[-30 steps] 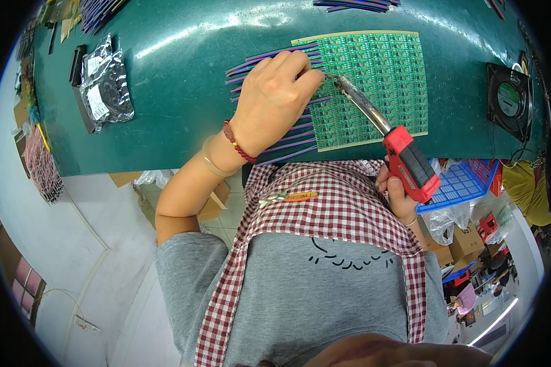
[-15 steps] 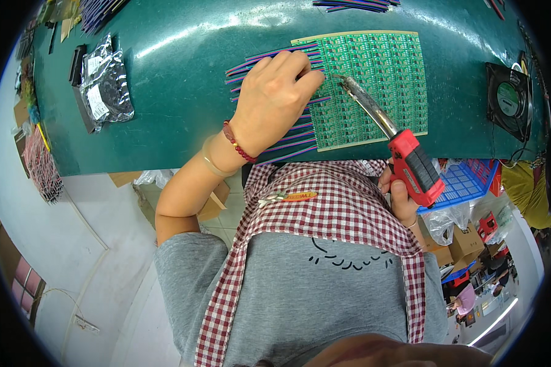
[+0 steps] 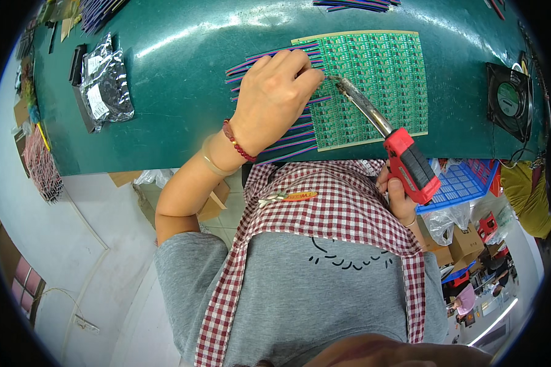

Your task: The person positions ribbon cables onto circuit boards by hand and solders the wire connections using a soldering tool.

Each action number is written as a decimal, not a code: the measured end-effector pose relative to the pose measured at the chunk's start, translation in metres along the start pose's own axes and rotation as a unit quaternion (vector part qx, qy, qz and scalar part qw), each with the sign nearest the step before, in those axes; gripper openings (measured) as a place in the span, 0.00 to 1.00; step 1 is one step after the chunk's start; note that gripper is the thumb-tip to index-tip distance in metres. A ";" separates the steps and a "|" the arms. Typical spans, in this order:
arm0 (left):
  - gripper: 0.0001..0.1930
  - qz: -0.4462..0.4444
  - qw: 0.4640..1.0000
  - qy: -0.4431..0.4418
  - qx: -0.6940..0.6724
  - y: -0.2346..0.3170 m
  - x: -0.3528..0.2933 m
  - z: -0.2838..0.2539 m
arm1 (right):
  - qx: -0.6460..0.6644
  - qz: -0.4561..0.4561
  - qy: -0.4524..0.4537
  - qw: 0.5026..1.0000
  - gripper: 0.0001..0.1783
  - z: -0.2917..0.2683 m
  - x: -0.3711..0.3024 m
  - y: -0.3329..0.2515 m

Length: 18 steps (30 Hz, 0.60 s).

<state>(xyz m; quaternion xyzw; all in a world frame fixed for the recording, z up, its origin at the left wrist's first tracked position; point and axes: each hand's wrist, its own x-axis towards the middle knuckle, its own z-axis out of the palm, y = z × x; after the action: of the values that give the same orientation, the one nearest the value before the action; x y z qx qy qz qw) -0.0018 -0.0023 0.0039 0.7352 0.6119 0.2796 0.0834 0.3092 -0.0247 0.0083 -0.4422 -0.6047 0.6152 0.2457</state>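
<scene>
My right grip is closed around the red and black handle of a soldering iron, low beside the checked apron. The iron slants up and to the left, its metal tip just beside the fingertips of my left grip; I can't tell from here whether the tip touches the board. The left grip is curled palm down over the wires, thumb and forefinger drawn in toward each other, but what they pinch, if anything, is hidden from me.

Under and around that hand, thin striped wires lie side by side, their right ends along the left edge of a green circuit board. The board lies flat on the green tabletop, near its front edge.

Farther out, I see a silvery bag well to the left and a black fan well to the right. One more wire bundle sits at the top of my view. A blue basket stands below the tabletop, just past the iron's handle.
</scene>
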 end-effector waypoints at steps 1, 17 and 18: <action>0.06 0.000 1.000 0.000 0.000 0.000 0.000 0.000 | -0.023 -0.019 0.001 1.000 0.14 0.000 0.001 0.001; 0.07 0.017 1.000 0.000 0.016 0.000 0.000 0.002 | -0.074 -0.011 -0.052 0.996 0.13 -0.009 -0.004 0.003; 0.07 0.018 1.000 -0.001 0.018 0.000 0.000 0.001 | -0.049 -0.006 -0.024 0.998 0.13 -0.006 -0.007 0.003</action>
<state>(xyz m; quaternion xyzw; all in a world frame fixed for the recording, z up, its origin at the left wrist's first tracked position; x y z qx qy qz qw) -0.0011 -0.0019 0.0029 0.7479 0.6031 0.2696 0.0653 0.3187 -0.0274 0.0074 -0.4353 -0.6426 0.5937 0.2124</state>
